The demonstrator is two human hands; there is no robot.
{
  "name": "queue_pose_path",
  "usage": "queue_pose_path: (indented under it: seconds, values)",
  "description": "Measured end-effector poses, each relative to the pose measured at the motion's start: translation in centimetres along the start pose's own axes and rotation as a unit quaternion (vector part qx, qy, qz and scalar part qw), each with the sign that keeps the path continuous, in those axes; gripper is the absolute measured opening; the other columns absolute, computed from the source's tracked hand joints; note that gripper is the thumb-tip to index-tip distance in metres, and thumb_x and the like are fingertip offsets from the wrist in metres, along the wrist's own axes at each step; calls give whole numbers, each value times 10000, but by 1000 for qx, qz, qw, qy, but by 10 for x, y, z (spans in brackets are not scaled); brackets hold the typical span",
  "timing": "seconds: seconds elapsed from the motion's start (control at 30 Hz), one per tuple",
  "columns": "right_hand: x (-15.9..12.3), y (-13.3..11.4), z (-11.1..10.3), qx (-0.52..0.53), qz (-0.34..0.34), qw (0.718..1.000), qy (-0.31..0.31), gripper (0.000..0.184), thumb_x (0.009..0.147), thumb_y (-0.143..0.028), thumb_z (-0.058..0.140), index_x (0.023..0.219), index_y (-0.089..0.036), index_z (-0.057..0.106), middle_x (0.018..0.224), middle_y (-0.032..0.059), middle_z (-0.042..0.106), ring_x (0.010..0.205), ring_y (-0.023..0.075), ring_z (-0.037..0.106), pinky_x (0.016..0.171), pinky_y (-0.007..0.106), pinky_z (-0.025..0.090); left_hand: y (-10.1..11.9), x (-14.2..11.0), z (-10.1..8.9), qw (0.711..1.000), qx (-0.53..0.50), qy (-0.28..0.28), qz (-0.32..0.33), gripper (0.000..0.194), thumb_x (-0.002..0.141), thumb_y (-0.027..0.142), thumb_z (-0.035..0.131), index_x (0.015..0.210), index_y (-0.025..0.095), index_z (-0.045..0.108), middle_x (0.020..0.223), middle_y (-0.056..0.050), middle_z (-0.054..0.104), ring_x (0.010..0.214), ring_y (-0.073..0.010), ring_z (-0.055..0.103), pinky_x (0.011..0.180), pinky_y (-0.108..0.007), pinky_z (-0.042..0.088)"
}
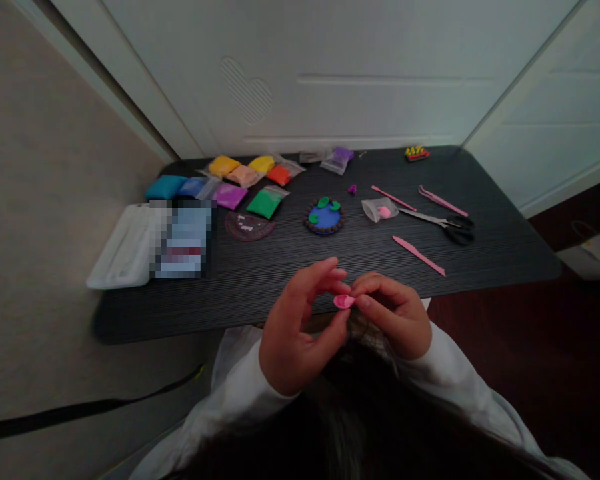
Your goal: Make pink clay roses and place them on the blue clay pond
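A small flat piece of pink clay (343,301) is pinched between the fingertips of both my hands, just in front of the near edge of the dark table (500,247). My left hand (300,327) grips it from the left with thumb and fingers. My right hand (395,313) is curled and presses on it from the right. Beyond my hands on the table sits a round blue clay disc (325,217) with a brown rim and green leaves on it.
Several coloured clay bags (245,183) lie at the back left, beside a white tray (123,250). A clear bag with pink clay (380,210), scissors (443,223), pink modelling tools (419,255) and pink tweezers (443,201) lie at the right. A dark protractor (250,227) lies near the disc.
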State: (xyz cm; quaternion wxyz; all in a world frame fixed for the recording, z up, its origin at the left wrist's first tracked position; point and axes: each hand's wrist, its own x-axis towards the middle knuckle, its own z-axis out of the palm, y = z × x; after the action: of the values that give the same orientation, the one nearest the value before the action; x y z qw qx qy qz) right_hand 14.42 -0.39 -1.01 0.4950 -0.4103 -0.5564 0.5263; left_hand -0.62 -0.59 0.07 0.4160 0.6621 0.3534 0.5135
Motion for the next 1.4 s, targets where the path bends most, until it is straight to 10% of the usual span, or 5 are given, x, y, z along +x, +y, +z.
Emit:
queue_pose_path:
  seconds: [0.53,0.8,1.1,1.4]
  values:
    - [4,7,25,371,205,905,41,144,600,-277,685,688,-188,615,582,-42,568,492,37,466,491,173,369,-5,3,9,992,-55,88,-75,544,665,68,586,1149,222,392,853,-11,554,836,-133,552,802,-319,451]
    - [9,16,17,281,179,940,76,170,633,-310,647,729,-174,609,594,-17,569,519,62,479,484,203,341,-22,10,-5,993,-1,83,-86,517,695,118,562,1164,213,365,854,-16,556,831,-129,556,799,-312,437]
    - [25,39,-26,79,93,982,142,192,660,-338,623,777,-187,601,661,-8,564,599,94,490,552,243,372,-54,33,-47,940,306,-99,-114,436,699,160,476,1131,196,427,864,-9,602,858,-154,535,832,-331,377]
    - [34,46,-37,-22,53,987,151,220,683,-355,590,808,-175,596,678,3,556,604,108,477,568,254,380,-60,36,-45,938,322,-95,-91,437,682,195,490,1118,208,467,855,-18,610,824,-166,531,819,-368,370]
